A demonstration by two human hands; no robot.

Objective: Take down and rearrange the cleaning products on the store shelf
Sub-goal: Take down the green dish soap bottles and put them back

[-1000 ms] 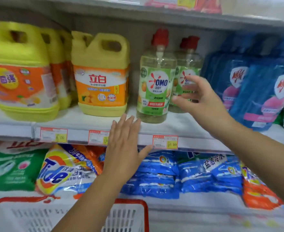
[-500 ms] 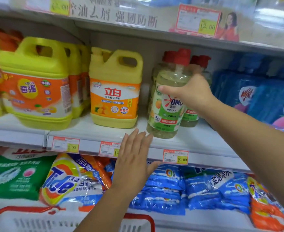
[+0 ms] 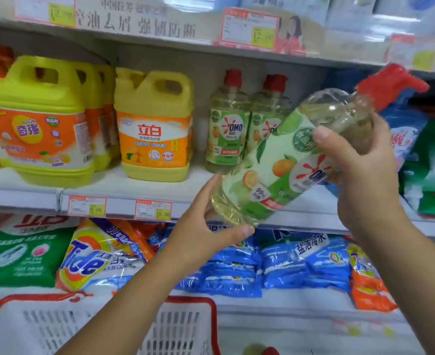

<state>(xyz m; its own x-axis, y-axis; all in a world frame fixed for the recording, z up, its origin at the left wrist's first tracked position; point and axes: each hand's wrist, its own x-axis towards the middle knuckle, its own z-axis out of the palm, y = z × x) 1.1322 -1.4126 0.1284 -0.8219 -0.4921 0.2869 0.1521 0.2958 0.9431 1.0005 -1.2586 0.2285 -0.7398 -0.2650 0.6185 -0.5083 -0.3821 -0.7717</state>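
Now, clear plastic btl (image 3: pixel 275 170), tilted, red cap (image 3: pixel 388 84)

Tilted OMO bottle (image 3: pixel 283 165) in both hands

A shop, no doubt about it: printed price tags (image 3: pixel 87 206) run along the shelf (image 3: pixel 32 201) edge just left of the left hand (image 3: pixel 198 234), matching yellow detergent jugs (image 3: pixel 155 124) line up above it, washing-powder bags (image 3: pixel 96 257) pile below, and a red-rimmed shopping basket (image 3: pixel 183 329) sits under the forearm.

Bright, even store light; motion blur on the red cap (image 3: pixel 390 83), edges perhaps bowed.
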